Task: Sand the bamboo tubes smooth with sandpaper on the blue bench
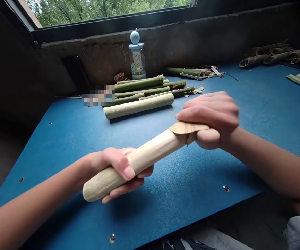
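A pale, peeled bamboo tube [155, 149] is held aslant above the blue table, its near end low on the left. My left hand [123, 168] is wrapped round its lower part, thumb on top. At the upper right end, my right hand [209, 116] presses a piece of brown sandpaper [187, 127] against the tube, with the fingers over it and the thumb below. The sandpaper bends over the tube's end, which it partly hides.
On the blue table [181, 194], a second pale tube [139, 106] lies before several green bamboo pieces [142, 84]. Behind them stands a clear bottle [137, 60] with a blue top. More bamboo [256, 60] lies at the back right, below the wall.
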{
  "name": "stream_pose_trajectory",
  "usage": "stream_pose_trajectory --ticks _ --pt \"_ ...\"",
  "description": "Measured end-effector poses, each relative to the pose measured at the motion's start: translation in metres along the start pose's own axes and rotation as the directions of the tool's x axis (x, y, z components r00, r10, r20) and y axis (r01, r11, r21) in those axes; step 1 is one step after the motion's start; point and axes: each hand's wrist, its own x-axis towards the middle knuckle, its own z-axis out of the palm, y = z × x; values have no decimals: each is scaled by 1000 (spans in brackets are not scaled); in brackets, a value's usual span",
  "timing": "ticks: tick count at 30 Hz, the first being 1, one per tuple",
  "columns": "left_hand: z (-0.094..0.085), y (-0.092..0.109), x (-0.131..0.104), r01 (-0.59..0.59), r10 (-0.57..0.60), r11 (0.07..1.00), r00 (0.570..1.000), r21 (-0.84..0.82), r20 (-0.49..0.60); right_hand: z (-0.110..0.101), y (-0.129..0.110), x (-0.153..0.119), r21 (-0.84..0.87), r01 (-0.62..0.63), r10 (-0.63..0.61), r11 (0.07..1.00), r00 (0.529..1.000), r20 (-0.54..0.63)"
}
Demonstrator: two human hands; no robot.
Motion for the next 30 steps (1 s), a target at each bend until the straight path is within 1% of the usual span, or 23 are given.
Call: stream_pose_trajectory --ticks 1,2,3,4,5,6,7,8,9,10,11,12,14,16,19,20,21,22,23,26,28,29,30 --pt "-2 -3 0 -14 14 1000 999 9 -37 0 5 0 13 -34 34 999 999 34" --pt "-4 -5 -1 -12 17 999 993 47 -117 1 11 0 39 -100 98 994 994 52" --pt "-5 -6 -3 22 9 991 972 132 -234 2 19 1 80 -188 185 979 982 48" --pt "-7 -6 -7 92 8 962 931 256 -366 3 26 4 145 -294 292 945 956 32" --pt "-8 -7 -12 182 33 904 872 386 -488 5 34 7 237 -409 416 881 909 20" --pt "-9 -8 -18 268 90 824 808 500 -582 6 40 10 349 -516 543 782 839 23" --pt "-10 -10 -23 336 161 737 755 586 -635 8 45 14 464 -599 653 653 755 56" --pt "-11 -13 -29 378 233 662 716 647 -658 11 47 17 561 -654 731 508 671 121" --pt "-12 -16 -34 405 287 608 690 683 -664 13 47 20 628 -687 774 366 599 205" --pt "-13 -18 -38 421 326 575 669 702 -668 16 45 22 668 -704 787 243 545 289" --pt "-13 -21 -41 429 352 554 655 713 -668 18 41 23 688 -710 781 147 510 359" --pt "-13 -23 -44 435 369 539 647 721 -667 21 37 24 698 -712 766 77 490 416" --pt "-14 -25 -47 444 406 502 637 742 -655 24 27 22 702 -712 720 -18 478 503" --pt "-15 -27 -49 456 444 448 633 769 -634 26 19 19 698 -713 668 -69 487 563" --pt "-21 -29 -57 500 470 385 617 775 -631 24 16 17 669 -738 609 -92 490 624" --pt "-26 -30 -62 523 476 377 598 764 -644 22 17 17 654 -751 603 -95 479 638" --pt "-31 -30 -68 556 487 370 567 745 -664 20 18 17 637 -764 603 -101 462 650" --pt "-37 -31 -75 599 504 355 524 717 -687 19 21 18 620 -777 606 -110 442 661" --pt "-44 -32 -83 658 525 335 464 674 -713 17 24 18 606 -785 613 -125 420 670" --pt "-66 -33 -106 835 584 271 252 478 -772 13 37 17 589 -789 644 -177 360 676" --pt "-78 -32 -118 880 593 271 167 390 -788 11 48 15 573 -796 670 -194 319 670" --pt "-83 -31 -121 890 592 277 140 363 -793 10 54 13 557 -807 679 -196 298 671" --pt "-87 -29 -124 893 591 284 124 350 -797 9 60 12 535 -823 679 -194 281 678"
